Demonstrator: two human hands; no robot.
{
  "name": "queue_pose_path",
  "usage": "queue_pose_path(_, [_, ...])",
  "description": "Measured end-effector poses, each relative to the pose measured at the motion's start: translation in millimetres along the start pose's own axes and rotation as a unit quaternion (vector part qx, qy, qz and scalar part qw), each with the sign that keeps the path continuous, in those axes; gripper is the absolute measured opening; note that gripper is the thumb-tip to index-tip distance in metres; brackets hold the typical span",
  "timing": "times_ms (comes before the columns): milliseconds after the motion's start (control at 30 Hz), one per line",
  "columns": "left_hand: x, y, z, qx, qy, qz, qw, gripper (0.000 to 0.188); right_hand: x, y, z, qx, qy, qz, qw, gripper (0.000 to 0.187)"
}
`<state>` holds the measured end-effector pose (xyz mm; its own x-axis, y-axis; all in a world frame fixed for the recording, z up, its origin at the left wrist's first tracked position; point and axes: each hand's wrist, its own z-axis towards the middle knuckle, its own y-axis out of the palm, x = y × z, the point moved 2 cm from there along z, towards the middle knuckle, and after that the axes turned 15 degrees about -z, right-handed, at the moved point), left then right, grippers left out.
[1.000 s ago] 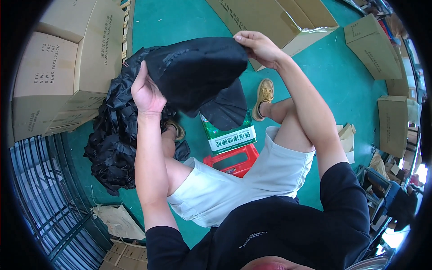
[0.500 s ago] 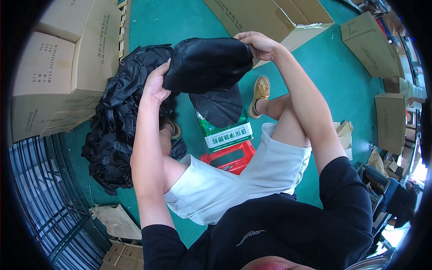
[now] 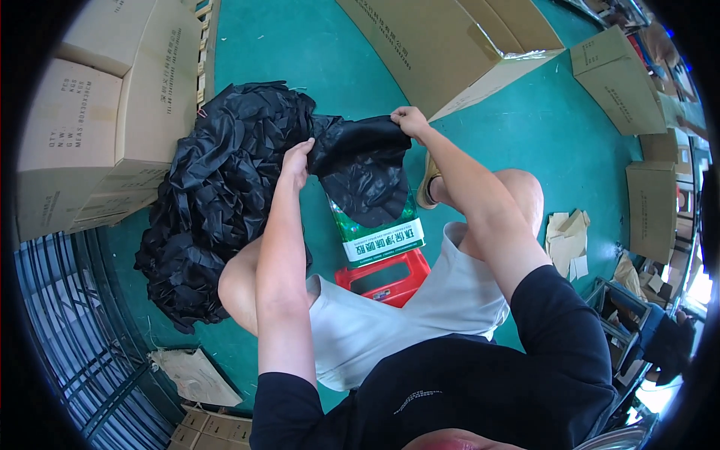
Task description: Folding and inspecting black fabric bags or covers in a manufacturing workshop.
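A black fabric piece is stretched between my two hands, low over a green-and-white tin. My left hand grips its left edge beside the dark heap. The far right corner is pinched by the fingers of my right hand. More glossy black material with a rounded lower edge covers the tin's top; whether it is part of the held piece I cannot tell. To the left rises a large heap of crumpled black fabric pieces.
A red plastic object with an opening lies between my legs, against the tin. Large cartons stand at the left, and an open carton at the far side. Smaller cartons line the right. Torn cardboard rests on the green floor.
Both hands have come down toward me with the fabric piece, from above the tin to just over its top. The fabric now hangs flatter, and my left hand has shifted right.
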<state>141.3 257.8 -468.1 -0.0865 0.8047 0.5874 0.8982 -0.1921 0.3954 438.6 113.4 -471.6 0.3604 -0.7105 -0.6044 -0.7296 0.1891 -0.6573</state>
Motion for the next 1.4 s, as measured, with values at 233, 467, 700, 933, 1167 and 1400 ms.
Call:
queue_pose_path(233, [-0.3, -25.4, 27.8, 0.101, 0.109, 0.163, 0.975, 0.022, 1.0, 27.0, 29.7, -0.003, 0.032, -0.018, 0.999, 0.020])
queue_pose_path(467, [-22.8, -46.0, 68.5, 0.170, 0.100, 0.272, 0.942, 0.031, 22.4, 63.3, 52.3, -0.020, 0.169, -0.054, 0.984, 0.017])
queue_pose_path(700, [-48.9, -48.8, 78.2, 0.256, 0.065, 0.303, 0.916, 0.041, 82.0, 76.6, 53.2, -0.009, 0.187, -0.104, 0.977, 0.015])
queue_pose_path(933, [-76.7, -26.9, 0.1, 0.354, 0.150, 0.333, 0.861, 0.050, 70.0, 78.3, -15.9, 0.086, 0.175, -0.010, 0.981, 0.022])
queue_pose_path(1167, [-87.0, 17.6, -72.2, 0.210, 0.479, 0.515, 0.679, 0.050, -6.2, 54.2, -91.1, 0.381, -0.091, -0.170, 0.904, 0.026])
queue_pose_path(1400, [-130.0, 22.4, -86.9, 0.055, 0.337, 0.696, 0.632, 0.072, 1.5, 102.5, -147.5, 0.153, -0.201, -0.367, 0.895, 0.071])
